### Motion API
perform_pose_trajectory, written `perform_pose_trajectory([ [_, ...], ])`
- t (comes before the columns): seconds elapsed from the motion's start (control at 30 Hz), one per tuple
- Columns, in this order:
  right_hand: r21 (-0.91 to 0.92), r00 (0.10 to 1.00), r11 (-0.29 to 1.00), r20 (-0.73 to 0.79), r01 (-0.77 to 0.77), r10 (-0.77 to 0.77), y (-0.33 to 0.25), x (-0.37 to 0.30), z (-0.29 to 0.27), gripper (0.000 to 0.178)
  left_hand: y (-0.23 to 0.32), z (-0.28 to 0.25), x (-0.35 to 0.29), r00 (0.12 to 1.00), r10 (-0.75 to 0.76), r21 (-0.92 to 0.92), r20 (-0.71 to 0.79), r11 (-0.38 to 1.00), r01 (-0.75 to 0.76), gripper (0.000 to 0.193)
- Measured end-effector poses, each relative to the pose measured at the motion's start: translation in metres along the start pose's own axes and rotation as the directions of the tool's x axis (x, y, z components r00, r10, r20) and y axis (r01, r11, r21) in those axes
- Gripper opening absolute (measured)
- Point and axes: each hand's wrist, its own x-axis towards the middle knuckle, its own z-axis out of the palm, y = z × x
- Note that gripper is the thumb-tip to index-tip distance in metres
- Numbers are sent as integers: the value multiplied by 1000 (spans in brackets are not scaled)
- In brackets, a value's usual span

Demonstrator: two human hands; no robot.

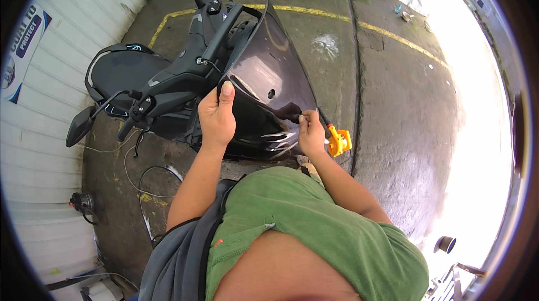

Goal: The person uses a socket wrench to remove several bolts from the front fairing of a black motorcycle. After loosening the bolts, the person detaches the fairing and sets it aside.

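A dark scooter [163,85] stands on the concrete in front of me, its handlebars pointing left. A glossy dark front panel [269,76] stands tilted against its front. My left hand [216,115] grips the panel's near left edge, thumb on top. My right hand [310,132] pinches the panel's lower right edge, beside a thin dark tool or cable. Just right of that hand hangs a yellow-orange tool [339,142] with a black hose.
A white ribbed wall [45,149] runs along the left. Thin wires [140,180] trail on the floor by the scooter. A yellow painted line [393,34] crosses the concrete [404,121]. A small dark device [83,203] sits by the wall.
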Motion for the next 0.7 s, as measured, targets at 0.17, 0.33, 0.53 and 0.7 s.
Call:
perform_pose_trajectory([
  [0.17, -157, 984, 973, 29, -168, 175, 0, 8, 5, 23, 0, -1, -1, 1000, 11, 35, 11, 999, -11, 43],
  [0.33, -86, 992, 989, 28, -122, 125, 5, 6, 9, 26, -1, -1, -1, 1000, 9, -3, 14, 1000, -9, 42],
  [0.53, 211, 991, 973, -82, -90, 110, 9, 5, 10, 34, 0, 0, 0, 1000, -5, 21, 9, 1000, 5, 42],
  [0.7, 51, 963, 964, 85, -260, 255, 8, 13, 9, 42, 1, -1, 0, 999, 33, 75, 13, 997, -34, 44],
])
